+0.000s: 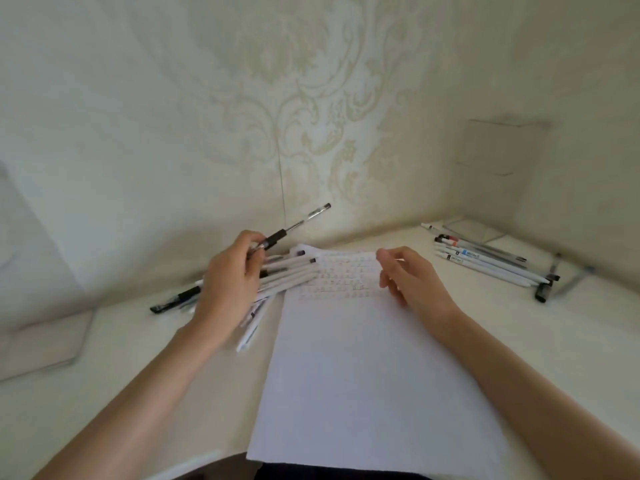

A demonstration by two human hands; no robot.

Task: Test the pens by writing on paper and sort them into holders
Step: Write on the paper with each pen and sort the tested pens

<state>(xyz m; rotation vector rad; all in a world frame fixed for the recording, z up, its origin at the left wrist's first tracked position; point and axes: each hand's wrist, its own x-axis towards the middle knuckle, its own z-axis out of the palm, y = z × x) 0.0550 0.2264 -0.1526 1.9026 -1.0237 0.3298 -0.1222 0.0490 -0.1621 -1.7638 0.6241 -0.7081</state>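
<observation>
Left hand (228, 278): mine, raised over the paper's far left corner, thumb and fingers curled, pinching a pen (298, 223) near its black grip.
Pen: clear barrel, off the desk (536, 334), slanting up and away to the right, its dark end against the wall (173, 98) behind.
Right hand (408, 278): mine, above the paper's far right part, fingers loose and a little spread, holding nothing. Cannot tell whether it touches the sheet.
Paper (346, 375): white sheet, lying lengthwise from the near edge of the desk toward the wall, between my forearms.
Writing (343, 277): several short rows across the sheet's far end, between my hands; too blurred to read.
Pile (294, 268): white pens fanned under and beside my left hand, some overlapping the sheet's far left corner.
Black pen (173, 301): flat on the desk, left of the pile, toward the left edge.
Right group (485, 259): pens lying side by side near the far right corner, well apart from the sheet.
Dark pens (549, 282): two or so, just beyond that group to the right, crossed at an angle.
Box (498, 168): pale, upright against the wall at the far right corner.
Grey slab (41, 344): flat thing at the left edge; cannot tell what it is.
</observation>
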